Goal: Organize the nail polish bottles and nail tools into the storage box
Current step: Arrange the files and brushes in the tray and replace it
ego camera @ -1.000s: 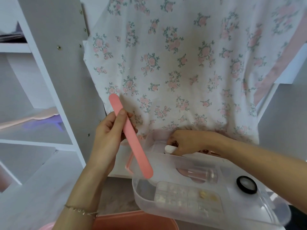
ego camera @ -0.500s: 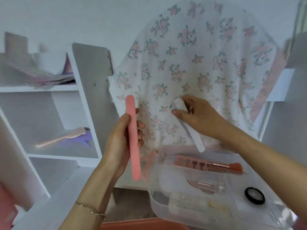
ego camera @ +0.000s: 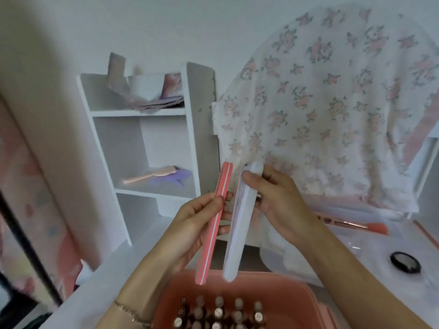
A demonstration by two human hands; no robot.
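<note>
- My left hand (ego camera: pixel 190 224) grips a pink file (ego camera: pixel 213 224), fingers curled round its middle, thumb on the near face. The file stands nearly upright, tilted a little, its lower end over the pink box (ego camera: pixel 240 302).
- My right hand (ego camera: pixel 278 200) holds a white file (ego camera: pixel 240 224) near its top end, fingers wrapped behind it and thumb pressing the front. A thinner strip seems to lie against its left edge; I cannot tell what that is.
- The two files hang side by side, close but apart, both slanting the same way.
- The pink box sits at the bottom of my view, open, with polish bottles (ego camera: pixel 218 312) standing in rows inside, caps up.
- To the right lies a clear tray (ego camera: pixel 280 260). A pink brush (ego camera: pixel 356 225) lies at its far side, and a small black round pot (ego camera: pixel 405 262) sits at its near right.
- A floral cloth (ego camera: pixel 332 103) hangs behind the tray.
- On the left stands a white shelf (ego camera: pixel 142 112); a hairbrush (ego camera: pixel 152 174) lies on its middle level.
</note>
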